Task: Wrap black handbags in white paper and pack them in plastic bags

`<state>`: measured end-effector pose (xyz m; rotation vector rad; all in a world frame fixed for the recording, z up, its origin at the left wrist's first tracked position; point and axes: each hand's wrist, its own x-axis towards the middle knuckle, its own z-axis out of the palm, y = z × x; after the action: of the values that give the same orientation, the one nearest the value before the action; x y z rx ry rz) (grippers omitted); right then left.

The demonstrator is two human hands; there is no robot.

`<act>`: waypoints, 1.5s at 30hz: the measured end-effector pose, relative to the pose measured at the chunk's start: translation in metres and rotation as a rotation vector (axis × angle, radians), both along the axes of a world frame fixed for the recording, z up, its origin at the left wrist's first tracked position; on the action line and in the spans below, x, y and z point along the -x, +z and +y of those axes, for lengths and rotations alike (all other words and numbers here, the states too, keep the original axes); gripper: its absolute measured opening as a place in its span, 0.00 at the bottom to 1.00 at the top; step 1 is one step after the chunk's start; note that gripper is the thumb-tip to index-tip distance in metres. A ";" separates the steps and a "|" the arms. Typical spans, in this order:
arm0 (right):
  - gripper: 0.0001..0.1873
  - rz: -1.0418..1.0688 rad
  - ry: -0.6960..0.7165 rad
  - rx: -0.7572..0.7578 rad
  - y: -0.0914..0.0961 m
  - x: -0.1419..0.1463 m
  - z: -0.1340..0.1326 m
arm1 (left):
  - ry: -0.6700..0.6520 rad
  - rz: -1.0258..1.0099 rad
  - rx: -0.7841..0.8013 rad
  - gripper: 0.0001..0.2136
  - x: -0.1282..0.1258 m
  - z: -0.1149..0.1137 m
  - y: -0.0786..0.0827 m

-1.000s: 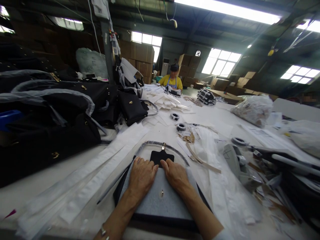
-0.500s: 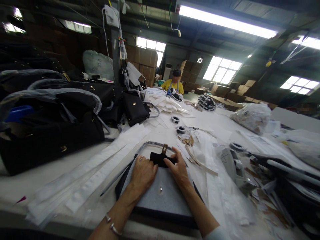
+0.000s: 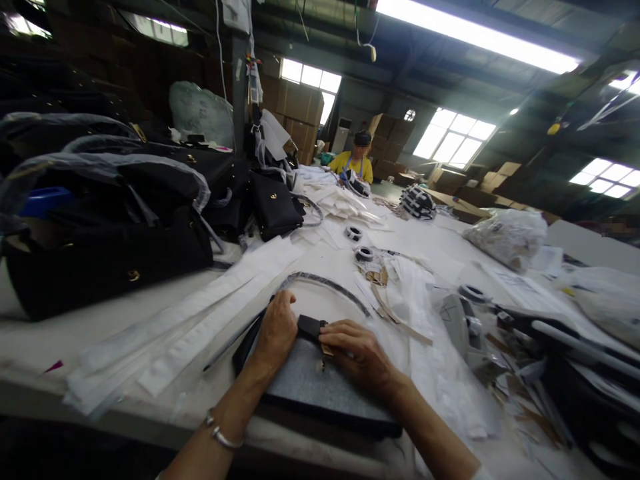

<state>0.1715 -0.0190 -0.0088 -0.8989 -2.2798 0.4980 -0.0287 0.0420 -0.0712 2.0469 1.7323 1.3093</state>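
Observation:
A black handbag lies in front of me, its front covered by a grey sheet point(image 3: 300, 380) with a small metal turn-lock point(image 3: 321, 365) poking through. The black closure tab point(image 3: 310, 325) is folded over the bag's top edge, its gold metal plate point(image 3: 327, 349) near the lock. My right hand point(image 3: 357, 350) is closed on the tab, fingers over its plate end. At the upper left edge of the bag, my left hand point(image 3: 276, 328) is closed with curled fingers, gripping that edge. A wrapped handle point(image 3: 325, 283) arches beyond the bag.
Black handbags point(image 3: 110, 267) with wrapped handles crowd the left side. White strips point(image 3: 200, 320) lie beside my work. Tape rolls point(image 3: 364, 254), a grey tape dispenser point(image 3: 457, 333) and scraps are ahead and right. A person in yellow point(image 3: 353, 167) works at the table's far end.
The closure tab has swung from pointing away to folded down toward me over the sheet. My right hand moved down with it; my left hand shifted to the bag's left edge. The view tilted slightly.

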 end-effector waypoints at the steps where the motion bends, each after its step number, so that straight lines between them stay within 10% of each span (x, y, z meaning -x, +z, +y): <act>1: 0.12 -0.032 0.025 0.011 0.003 -0.003 -0.004 | 0.004 -0.015 0.002 0.17 -0.001 0.001 -0.001; 22: 0.17 -0.152 0.036 0.007 -0.001 0.005 -0.039 | -0.148 -0.057 -0.048 0.13 -0.001 -0.005 0.010; 32: 0.14 0.119 -0.157 0.180 -0.028 0.003 -0.031 | -0.595 0.050 0.096 0.09 0.018 -0.062 0.063; 37: 0.17 -0.022 -0.272 0.249 -0.021 0.005 -0.030 | -0.668 0.282 0.100 0.09 0.025 -0.105 0.039; 45: 0.19 -0.157 -0.319 0.292 -0.004 0.009 -0.028 | -0.688 0.277 -0.103 0.16 0.023 -0.107 0.020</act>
<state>0.1625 -0.0470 -0.0131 -1.4644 -2.1731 0.6446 -0.0516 -0.0654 -0.0513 2.6316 0.8756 0.9329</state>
